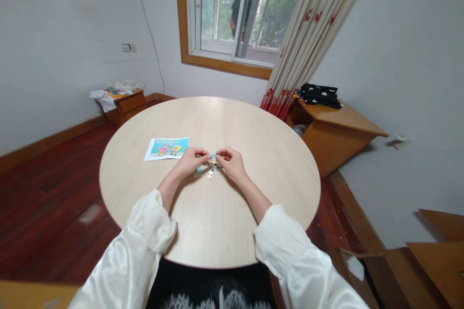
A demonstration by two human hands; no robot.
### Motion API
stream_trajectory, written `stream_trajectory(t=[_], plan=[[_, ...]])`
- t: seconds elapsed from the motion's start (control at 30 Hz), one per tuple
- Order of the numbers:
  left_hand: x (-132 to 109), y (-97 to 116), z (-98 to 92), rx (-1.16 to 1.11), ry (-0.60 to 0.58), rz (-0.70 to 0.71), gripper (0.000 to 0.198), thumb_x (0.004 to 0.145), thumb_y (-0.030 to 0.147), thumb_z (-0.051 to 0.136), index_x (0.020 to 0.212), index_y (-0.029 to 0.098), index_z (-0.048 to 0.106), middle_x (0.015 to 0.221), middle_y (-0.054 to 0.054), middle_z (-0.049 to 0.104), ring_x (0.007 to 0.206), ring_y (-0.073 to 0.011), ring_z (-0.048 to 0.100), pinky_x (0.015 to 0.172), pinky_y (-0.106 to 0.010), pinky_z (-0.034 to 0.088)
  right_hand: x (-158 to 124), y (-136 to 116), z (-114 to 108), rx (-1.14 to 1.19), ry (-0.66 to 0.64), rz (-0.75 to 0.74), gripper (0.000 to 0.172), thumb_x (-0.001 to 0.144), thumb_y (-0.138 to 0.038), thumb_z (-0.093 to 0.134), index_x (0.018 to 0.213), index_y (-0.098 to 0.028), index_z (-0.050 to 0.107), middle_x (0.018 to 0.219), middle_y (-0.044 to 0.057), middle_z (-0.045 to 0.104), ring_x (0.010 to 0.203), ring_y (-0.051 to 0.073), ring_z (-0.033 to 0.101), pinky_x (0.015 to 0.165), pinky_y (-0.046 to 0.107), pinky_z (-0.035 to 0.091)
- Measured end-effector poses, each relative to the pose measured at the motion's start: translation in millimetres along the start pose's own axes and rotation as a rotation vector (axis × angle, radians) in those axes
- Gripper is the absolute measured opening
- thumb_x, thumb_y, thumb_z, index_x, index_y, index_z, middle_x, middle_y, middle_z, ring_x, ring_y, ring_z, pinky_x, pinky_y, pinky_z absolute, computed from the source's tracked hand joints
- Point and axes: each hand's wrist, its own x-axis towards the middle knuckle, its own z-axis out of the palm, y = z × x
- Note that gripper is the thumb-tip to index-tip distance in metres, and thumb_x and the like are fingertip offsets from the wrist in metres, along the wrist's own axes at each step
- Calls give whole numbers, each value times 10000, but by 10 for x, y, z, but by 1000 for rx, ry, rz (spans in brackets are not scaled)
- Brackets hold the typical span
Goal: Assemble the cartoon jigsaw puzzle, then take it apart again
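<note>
Over the middle of the round table [224, 222], my left hand [190, 161] and my right hand [233, 162] are close together. Each hand is closed in a pinch, and small jigsaw puzzle pieces show at their fingertips. Below and between the fingers lies a small heap of puzzle pieces [210, 174], some pale, some turquoise or dark. The fingers hide part of this heap. To the left of my left hand lies a printed picture [167, 148] of two cartoon figures on a blue ground, with a white border.
A low wooden cabinet [131, 103] with papers stands at the far left. On the right, folded black cloth [321, 95] rests on a tilted-looking wooden cabinet [337, 130]. Behind the table are a window [221, 9] and a long curtain [308, 34].
</note>
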Motion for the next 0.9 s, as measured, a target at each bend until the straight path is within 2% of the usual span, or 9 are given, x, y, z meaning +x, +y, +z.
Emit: stream_trajectory(t=[0.17, 0.27, 0.37, 0.4, 0.47, 0.57, 0.63, 0.7, 0.9], plan=[[6, 5, 4, 34, 47, -10, 283, 620, 427, 723, 602, 152, 659, 610, -37, 642, 593, -158, 557, 582, -273, 424, 27, 48, -28, -95, 20, 0, 127, 676, -276, 611, 757, -183, 640, 740, 30, 683, 662, 158, 623, 629, 279, 505], [19, -16, 3, 80, 126, -22, 330, 603, 457, 738, 534, 159, 614, 539, -12, 592, 539, -140, 511, 538, -259, 387, 19, 30, -71, -304, 58, -46, 105, 730, -221, 570, 767, -194, 665, 797, 29, 691, 786, 178, 623, 768, 330, 489], [42, -58, -15, 133, 227, -30, 394, 621, 476, 720, 457, 175, 527, 453, 26, 487, 474, -112, 419, 488, -247, 316, -28, -41, -89, -582, 147, -100, 115, 768, -183, 588, 799, -210, 696, 985, 59, 682, 1000, 232, 575, 902, 416, 408], [52, -73, -26, 150, 263, -32, 417, 643, 478, 699, 436, 182, 490, 431, 38, 444, 458, -104, 385, 478, -246, 291, -52, -71, -80, -640, 140, -122, 117, 780, -176, 597, 818, -211, 702, 1019, 69, 672, 1030, 241, 560, 919, 429, 384], [73, -95, -57, 178, 329, -32, 460, 689, 478, 648, 411, 196, 415, 407, 53, 367, 443, -95, 331, 467, -247, 251, -110, -126, -34, -683, 23, -183, 118, 802, -165, 611, 856, -210, 706, 1000, 73, 671, 1012, 230, 567, 922, 419, 363], [103, -107, -100, 206, 400, -33, 488, 727, 467, 596, 402, 208, 338, 408, 61, 297, 447, -93, 290, 465, -248, 221, -199, -173, 74, -687, -277, -294, 120, 781, -191, 691, 897, -216, 707, 973, 56, 675, 985, 204, 576, 912, 385, 348], [115, -107, -112, 218, 429, -35, 489, 740, 446, 581, 405, 213, 312, 416, 63, 267, 450, -93, 277, 465, -250, 214, -241, -176, 136, -709, -411, -328, 163, 754, -223, 739, 914, -216, 710, 1011, 60, 671, 1012, 208, 566, 908, 383, 335], [118, -105, -109, 226, 446, -40, 484, 753, 420, 570, 410, 217, 296, 424, 65, 243, 451, -95, 269, 466, -251, 213, -263, -166, 170, -728, -471, -323, 158, 762, -230, 740, 916, -212, 712, 1010, 60, 676, 1011, 210, 566, 898, 383, 327], [107, -97, -99, 235, 443, -50, 463, 780, 334, 555, 418, 220, 290, 436, 67, 233, 449, -101, 276, 475, -251, 218, -260, -174, 174, -773, -468, -314, 62, 836, -178, 656, 870, -194, 706, 954, 59, 692, 952, 204, 581, 860, 369, 315]])
